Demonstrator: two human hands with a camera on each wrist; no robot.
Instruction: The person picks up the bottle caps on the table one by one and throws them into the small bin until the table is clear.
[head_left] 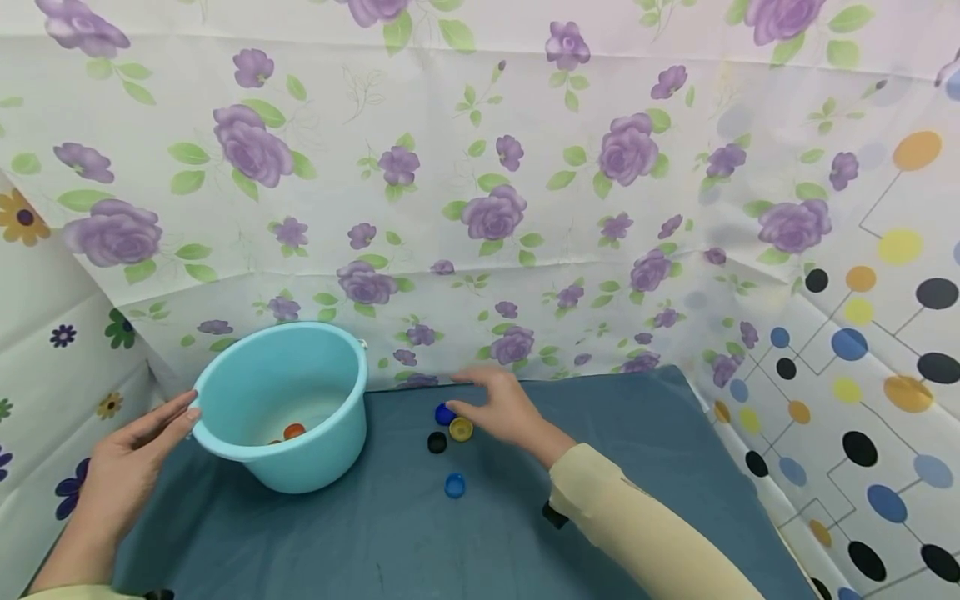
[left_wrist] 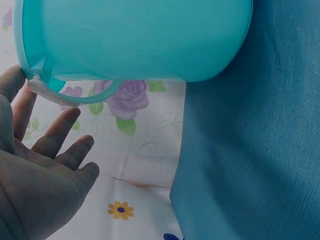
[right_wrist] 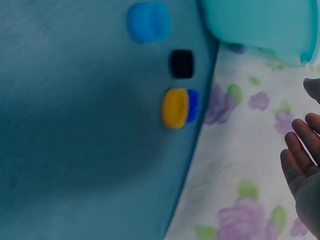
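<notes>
A light blue bucket stands at the left of the cloth with orange-red caps inside. My left hand pinches its rim on the left side, by the handle; the other fingers spread loosely below. My right hand is held over the cloth with fingers apart and nothing in it. Close to its thumb in the head view lie a dark blue cap and a yellow cap, side by side. Beside them is a black cap; a brighter blue cap lies nearer me.
A blue-grey cloth covers the table. Behind it hangs a white sheet with purple flowers. Dotted sheeting bounds the right side, and flowered sheeting the left. A small black object shows under the right sleeve.
</notes>
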